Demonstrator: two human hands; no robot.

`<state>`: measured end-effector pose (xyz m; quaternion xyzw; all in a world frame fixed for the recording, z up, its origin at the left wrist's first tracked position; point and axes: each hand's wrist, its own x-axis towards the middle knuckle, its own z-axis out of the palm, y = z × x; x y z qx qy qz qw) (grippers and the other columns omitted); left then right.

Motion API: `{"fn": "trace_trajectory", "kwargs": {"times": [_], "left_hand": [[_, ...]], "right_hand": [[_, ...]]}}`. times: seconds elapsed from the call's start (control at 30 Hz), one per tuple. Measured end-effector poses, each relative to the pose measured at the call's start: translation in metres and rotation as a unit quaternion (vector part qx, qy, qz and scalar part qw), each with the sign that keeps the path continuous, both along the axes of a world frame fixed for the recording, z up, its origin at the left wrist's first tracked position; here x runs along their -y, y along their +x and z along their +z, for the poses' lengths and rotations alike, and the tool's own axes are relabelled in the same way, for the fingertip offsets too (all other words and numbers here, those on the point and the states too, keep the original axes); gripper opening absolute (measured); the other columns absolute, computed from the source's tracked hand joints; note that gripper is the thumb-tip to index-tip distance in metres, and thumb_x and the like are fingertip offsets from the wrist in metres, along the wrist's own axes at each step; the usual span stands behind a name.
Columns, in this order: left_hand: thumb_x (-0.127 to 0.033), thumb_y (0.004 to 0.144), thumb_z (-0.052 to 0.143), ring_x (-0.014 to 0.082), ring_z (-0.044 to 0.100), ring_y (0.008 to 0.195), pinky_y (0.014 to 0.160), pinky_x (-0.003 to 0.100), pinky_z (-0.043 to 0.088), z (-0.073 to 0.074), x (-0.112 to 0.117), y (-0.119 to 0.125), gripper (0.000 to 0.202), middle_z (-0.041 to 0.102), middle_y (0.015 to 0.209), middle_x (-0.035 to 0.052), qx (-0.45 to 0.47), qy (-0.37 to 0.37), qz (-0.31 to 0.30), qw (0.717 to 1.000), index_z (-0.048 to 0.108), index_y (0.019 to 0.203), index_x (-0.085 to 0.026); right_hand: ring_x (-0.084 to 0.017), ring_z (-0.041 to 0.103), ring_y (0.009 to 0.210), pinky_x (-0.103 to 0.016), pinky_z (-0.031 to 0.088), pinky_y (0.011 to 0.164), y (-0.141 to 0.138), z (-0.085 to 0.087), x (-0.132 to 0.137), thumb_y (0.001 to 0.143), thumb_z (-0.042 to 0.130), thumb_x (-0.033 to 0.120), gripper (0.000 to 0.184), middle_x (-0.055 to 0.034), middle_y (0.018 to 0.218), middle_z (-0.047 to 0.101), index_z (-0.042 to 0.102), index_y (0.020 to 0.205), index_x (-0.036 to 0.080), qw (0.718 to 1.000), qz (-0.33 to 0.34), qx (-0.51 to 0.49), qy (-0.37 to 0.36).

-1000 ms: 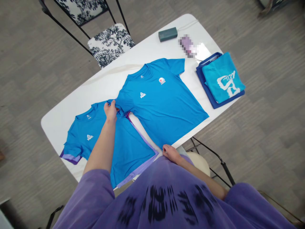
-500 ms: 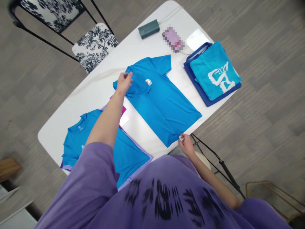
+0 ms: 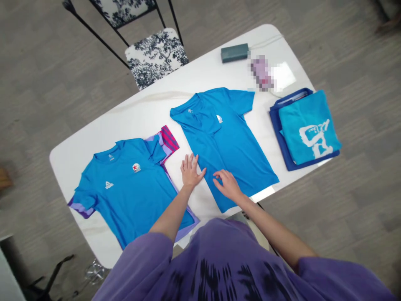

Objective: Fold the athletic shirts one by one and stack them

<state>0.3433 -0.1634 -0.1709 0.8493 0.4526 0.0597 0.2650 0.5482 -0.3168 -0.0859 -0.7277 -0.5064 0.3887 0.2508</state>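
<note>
A blue T-shirt [image 3: 239,144] lies on the white table in front of me, its left side folded inward lengthwise and its collar pointing to the far left. My left hand [image 3: 191,172] is open at the folded edge, fingers spread, the tips touching or just over the fabric. Over the lower part of the same shirt is my right hand [image 3: 229,186], open with slightly bent fingers and nothing in it. To the left a second blue T-shirt [image 3: 138,190] is spread flat on top of purple garments [image 3: 189,229], with a pink-and-purple striped piece [image 3: 170,140] sticking out.
Folded garments [image 3: 308,125] are stacked at the table's right end. A dark green box-shaped object [image 3: 234,53] and a blurred-out pink item [image 3: 262,74] lie at the far side of the table [image 3: 131,115]. A patterned chair [image 3: 156,56] stands beyond it.
My left hand has left the collar area and come down to the shirt's folded edge. My right hand has let go of the hem and moved inward over the shirt. The view has shifted.
</note>
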Motion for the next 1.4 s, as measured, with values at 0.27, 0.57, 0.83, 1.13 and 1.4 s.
{"fn": "trace_trajectory", "kwargs": {"times": [0.27, 0.57, 0.83, 1.13, 1.4], "left_hand": [[-0.067, 0.096, 0.076, 0.0384, 0.024, 0.179, 0.148, 0.066, 0.025, -0.019, -0.015, -0.012, 0.098, 0.038, 0.187, 0.0021, 0.004, 0.024, 0.01, 1.0, 0.042, 0.184, -0.04], [-0.058, 0.096, 0.08, 0.0384, 0.032, 0.177, 0.145, 0.064, 0.03, -0.024, -0.024, -0.022, 0.088, 0.045, 0.184, 0.004, 0.026, 0.018, 0.012, 0.999, 0.055, 0.177, -0.033], [-0.056, 0.094, 0.082, 0.037, 0.036, 0.176, 0.143, 0.065, 0.034, -0.033, -0.022, -0.024, 0.081, 0.047, 0.183, 0.0082, 0.044, 0.058, 0.016, 0.997, 0.061, 0.168, -0.029], [-0.063, 0.093, 0.081, 0.0375, 0.035, 0.177, 0.146, 0.061, 0.028, -0.027, -0.024, -0.024, 0.095, 0.043, 0.186, 0.0099, 0.029, 0.025, 0.018, 0.999, 0.053, 0.177, -0.029], [-0.072, 0.09, 0.083, 0.0409, 0.028, 0.179, 0.147, 0.063, 0.018, -0.025, -0.021, -0.024, 0.105, 0.036, 0.189, 0.013, 0.014, 0.002, 0.002, 1.0, 0.051, 0.179, -0.029]], "right_hand": [[-0.036, 0.058, 0.143, -0.062, 0.045, 0.129, 0.01, -0.045, -0.384, 0.121, 0.044, 0.06, 0.053, -0.0178, 0.141, 0.069, 0.064, 0.136, 0.013, 0.971, 0.135, 0.149, 0.133], [-0.039, 0.063, 0.147, -0.08, 0.029, 0.132, 0.008, -0.087, -0.523, 0.112, 0.068, 0.047, 0.046, -0.0176, 0.138, 0.076, 0.076, 0.123, 0.003, 0.926, 0.294, 0.229, -0.068], [-0.023, 0.069, 0.114, -0.042, 0.053, 0.113, 0.03, -0.087, -0.55, 0.106, 0.073, 0.031, 0.034, -0.0137, 0.129, 0.08, 0.077, 0.129, 0.006, 0.959, 0.24, 0.143, -0.043], [-0.025, 0.065, 0.115, -0.046, 0.051, 0.114, 0.016, -0.067, -0.424, 0.121, 0.05, 0.047, 0.04, -0.0107, 0.124, 0.069, 0.067, 0.138, 0.016, 0.971, 0.036, 0.099, 0.216], [-0.031, 0.073, 0.117, -0.049, 0.058, 0.106, -0.04, -0.051, -0.005, 0.112, 0.058, 0.036, 0.022, -0.0091, 0.125, 0.075, 0.073, 0.127, 0.032, 0.991, 0.101, 0.037, -0.08]]}}
